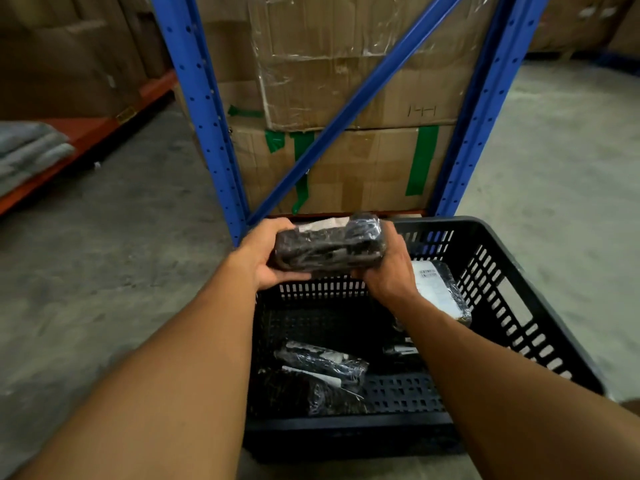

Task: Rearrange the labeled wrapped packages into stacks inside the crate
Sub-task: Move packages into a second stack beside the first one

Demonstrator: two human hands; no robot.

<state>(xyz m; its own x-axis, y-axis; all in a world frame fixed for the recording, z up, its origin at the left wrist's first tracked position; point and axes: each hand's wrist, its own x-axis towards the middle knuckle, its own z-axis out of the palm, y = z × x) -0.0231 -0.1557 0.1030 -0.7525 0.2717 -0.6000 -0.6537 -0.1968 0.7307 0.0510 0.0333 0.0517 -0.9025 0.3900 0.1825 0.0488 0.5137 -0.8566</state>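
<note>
In the head view, both hands meet a little above the middle of the frame, holding one dark plastic-wrapped package [329, 245] in the air over the far left part of a black slotted crate [540, 317]. The left hand [265, 259] is curled around the package's left end, thumb underneath and fingers over the top edge; the right hand [389, 268] is closed around its right end in the same way. A white label [323, 224] shows on the package's upper face, toward its left. The crate fills the lower middle and right of the frame and sits on a grey concrete floor [104, 271]. Inside it, against the right wall, a package with a white label [440, 289] lies tilted, its label face up, partly hidden by the right wrist. On the crate's bottom near the lower centre lie more dark wrapped packages [322, 367], overlapping one another loosely; how many I cannot tell. Another small wrapped piece [401, 349] shows just beside the right forearm. Behind the crate, in the upper middle, stands a blue metal rack [201, 109] with taped cardboard boxes [363, 81] stacked behind its diagonal brace. At the left edge, folded grey cloth [27, 147] rests on an orange shelf [86, 133].
</note>
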